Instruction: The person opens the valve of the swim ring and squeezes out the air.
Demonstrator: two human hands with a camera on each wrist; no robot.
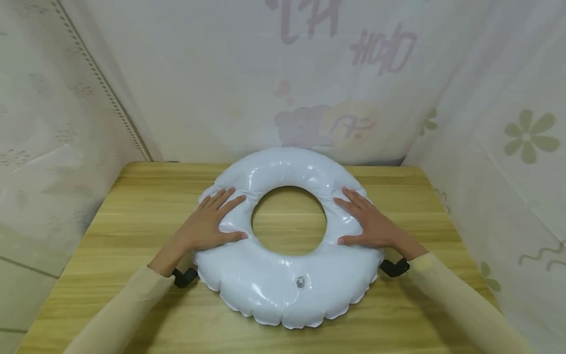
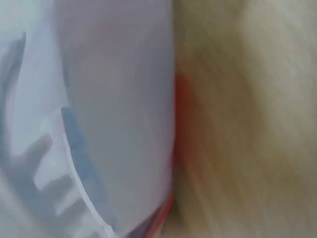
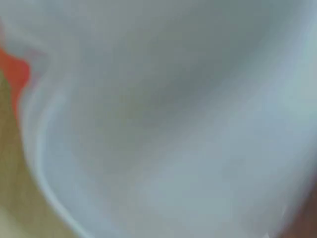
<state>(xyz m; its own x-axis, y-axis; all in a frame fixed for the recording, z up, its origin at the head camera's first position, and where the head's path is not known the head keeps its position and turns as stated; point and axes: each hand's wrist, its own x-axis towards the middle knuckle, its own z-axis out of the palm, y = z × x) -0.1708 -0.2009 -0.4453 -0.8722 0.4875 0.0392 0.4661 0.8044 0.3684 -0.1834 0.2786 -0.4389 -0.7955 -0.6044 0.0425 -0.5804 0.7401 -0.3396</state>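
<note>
A white inflatable swim ring [image 1: 265, 275] lies flat on the wooden table, its surface glossy and its outer seam puckered. A small clear valve [image 1: 300, 282] shows on its near side. On the ring's left side rests my left hand [image 1: 210, 223], fingers spread and thumb toward the hole. Mirroring it, my right hand [image 1: 369, 221] rests on the right side with fingers extended. The white vinyl [image 2: 119, 99] fills much of the left wrist view, with red along its edge. In the right wrist view the ring [image 3: 163, 124] is close and blurred; an orange-red patch [image 3: 15, 72] shows beside it.
The wooden table [image 1: 146, 221] extends around the ring and shows through its hole. Behind it hangs a printed pale curtain [image 1: 199, 88], with more patterned cloth at both sides. Black wrist-worn pieces [image 1: 395, 268] jut out beneath the wrists near the ring's edge.
</note>
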